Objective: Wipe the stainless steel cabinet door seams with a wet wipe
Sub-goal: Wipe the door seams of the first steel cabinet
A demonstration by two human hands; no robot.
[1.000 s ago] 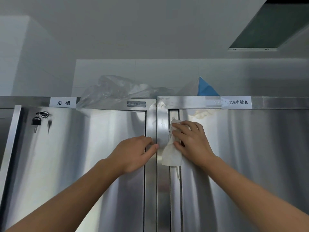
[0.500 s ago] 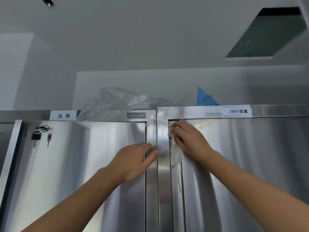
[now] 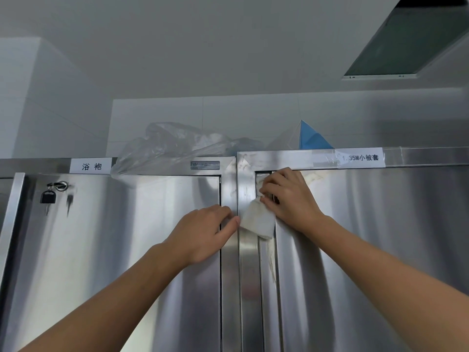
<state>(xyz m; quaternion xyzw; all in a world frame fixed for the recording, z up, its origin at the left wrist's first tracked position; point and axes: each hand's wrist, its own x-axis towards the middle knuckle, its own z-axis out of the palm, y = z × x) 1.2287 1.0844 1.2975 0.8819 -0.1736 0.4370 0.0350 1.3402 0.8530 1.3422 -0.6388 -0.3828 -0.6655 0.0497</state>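
The wet wipe (image 3: 257, 221), folded and greyed with dirt, hangs over the upright seam (image 3: 267, 260) at the left edge of the right-hand cabinet door (image 3: 368, 250), just under its top corner. At the wipe's one o'clock the right hand (image 3: 290, 199) pinches its upper end in curled fingers and presses it into the groove. At nine o'clock the left hand (image 3: 203, 232) lies flat on the edge of the left-hand door (image 3: 121, 250) with its fingers fairly straight. It holds nothing, and its thumb tip reaches the frame post (image 3: 247, 275) just beside the wipe; to me it looks like a brace. I'd say the top of this seam is being scrubbed. A pale streak runs down the groove toward six o'clock, so the next move likely calls for a firm downward drag, perhaps on a cleaner fold of the wipe. Farther out, a padlock (image 3: 48, 196) hangs at nine o'clock. On the cabinet top a crumpled plastic bag (image 3: 172, 146) sits at eleven o'clock and a blue sheet (image 3: 311, 139) near one.
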